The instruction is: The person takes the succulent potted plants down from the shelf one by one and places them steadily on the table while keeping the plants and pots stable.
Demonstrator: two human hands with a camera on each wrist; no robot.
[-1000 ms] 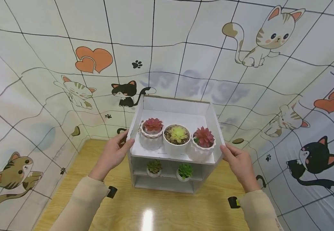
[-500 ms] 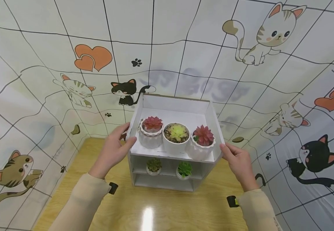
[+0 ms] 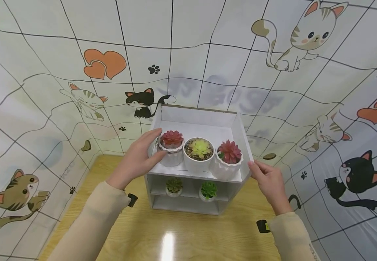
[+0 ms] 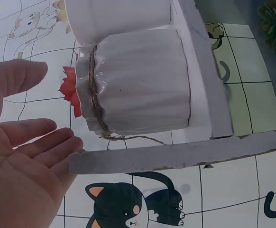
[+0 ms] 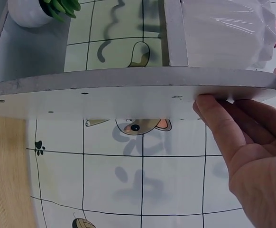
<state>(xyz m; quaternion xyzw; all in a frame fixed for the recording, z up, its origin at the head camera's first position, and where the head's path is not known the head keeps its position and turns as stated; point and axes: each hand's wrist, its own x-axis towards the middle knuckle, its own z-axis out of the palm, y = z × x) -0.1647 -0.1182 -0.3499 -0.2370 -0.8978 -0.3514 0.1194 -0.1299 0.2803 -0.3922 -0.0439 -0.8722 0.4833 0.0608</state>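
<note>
A small white shelf (image 3: 204, 127) bears three potted succulents on its top tier. The left white pot (image 3: 172, 159), with twine round its neck, holds a red succulent. Beside it are a yellow-green succulent (image 3: 199, 149) and a second red succulent (image 3: 230, 152). In the head view my left hand (image 3: 137, 159) overlaps the left pot, thumb apart from the extended fingers. The left wrist view shows this hand (image 4: 29, 161) with a gap between it and the pot (image 4: 142, 80). My right hand (image 3: 270, 185) pinches the shelf's right side panel (image 5: 128, 78), thumb and fingers on opposite faces.
On the shelf's lower tier stand two small potted plants, a dull green one (image 3: 174, 185) and a bright green one (image 3: 208, 190). The shelf rests on a wooden table (image 3: 188, 232). A cat-print curtain (image 3: 195, 65) surrounds it at the back and sides.
My left hand has left the shelf's left side panel and moved right and up, over to the left pot. The right hand keeps its hold; the shelf stays in place.
</note>
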